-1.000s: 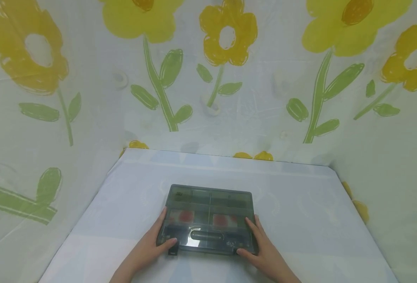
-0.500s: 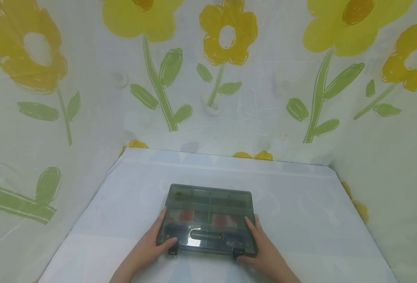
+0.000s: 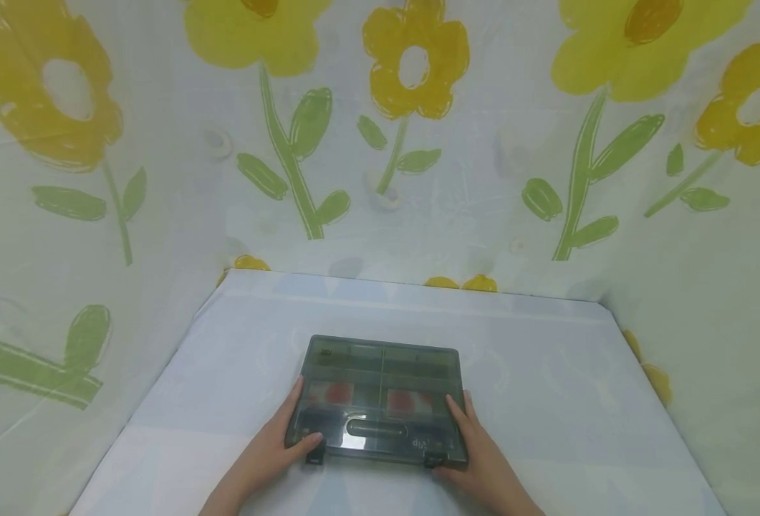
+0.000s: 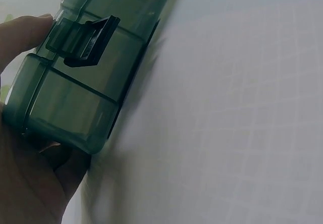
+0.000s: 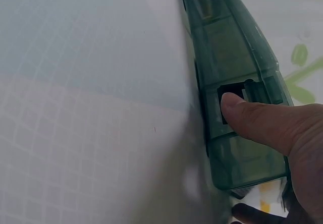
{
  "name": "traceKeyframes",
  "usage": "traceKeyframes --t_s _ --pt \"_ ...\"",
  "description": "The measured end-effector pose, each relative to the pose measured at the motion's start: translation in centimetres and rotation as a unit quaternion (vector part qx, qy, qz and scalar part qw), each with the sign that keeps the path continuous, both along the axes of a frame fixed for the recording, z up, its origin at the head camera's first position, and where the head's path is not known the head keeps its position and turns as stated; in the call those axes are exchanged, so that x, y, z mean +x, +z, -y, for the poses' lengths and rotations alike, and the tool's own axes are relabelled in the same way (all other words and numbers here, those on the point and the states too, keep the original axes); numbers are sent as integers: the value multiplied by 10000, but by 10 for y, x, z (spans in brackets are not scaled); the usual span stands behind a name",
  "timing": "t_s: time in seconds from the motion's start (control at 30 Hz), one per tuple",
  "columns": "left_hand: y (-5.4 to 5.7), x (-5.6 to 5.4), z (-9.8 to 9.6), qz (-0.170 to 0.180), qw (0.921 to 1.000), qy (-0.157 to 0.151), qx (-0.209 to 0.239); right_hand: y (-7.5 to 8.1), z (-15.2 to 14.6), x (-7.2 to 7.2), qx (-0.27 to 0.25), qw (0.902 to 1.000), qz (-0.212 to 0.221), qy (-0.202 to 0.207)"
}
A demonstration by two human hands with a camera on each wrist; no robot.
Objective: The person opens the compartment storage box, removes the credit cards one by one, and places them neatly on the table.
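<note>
Green case point(image 3: 412, 367) lies well apart from the table's point(image 3: 547, 387) side edges point(image 3: 654, 401).

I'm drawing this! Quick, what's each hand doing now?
Left hand: holding the green case.
Right hand: holding the case too, thumb on its latch.

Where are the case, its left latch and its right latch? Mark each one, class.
Case point(image 3: 369, 401): head view, middle of its top.
Left latch point(image 4: 103, 43): left wrist view, its black flap.
Right latch point(image 3: 434, 458): head view, its black flap.
</note>
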State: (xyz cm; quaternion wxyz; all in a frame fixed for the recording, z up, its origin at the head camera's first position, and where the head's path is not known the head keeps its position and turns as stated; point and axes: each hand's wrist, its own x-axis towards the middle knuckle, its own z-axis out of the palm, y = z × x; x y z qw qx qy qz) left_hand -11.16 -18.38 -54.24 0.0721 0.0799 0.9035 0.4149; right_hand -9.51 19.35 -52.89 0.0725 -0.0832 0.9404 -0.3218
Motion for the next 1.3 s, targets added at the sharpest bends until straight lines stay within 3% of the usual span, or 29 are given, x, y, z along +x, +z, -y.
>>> traceKeyframes --t_s 0.77,1.1,1.3 --pt "1 2 0 -11 10000 -11 51 -2 -1 2 -39 10000 -89 8" --pt "3 1 3 140 9998 -84 74 3 -3 0 -92 9997 201 -75" --pt "1 0 10 -197 9995 -238 100 6 -9 -1 46 9997 -91 207"
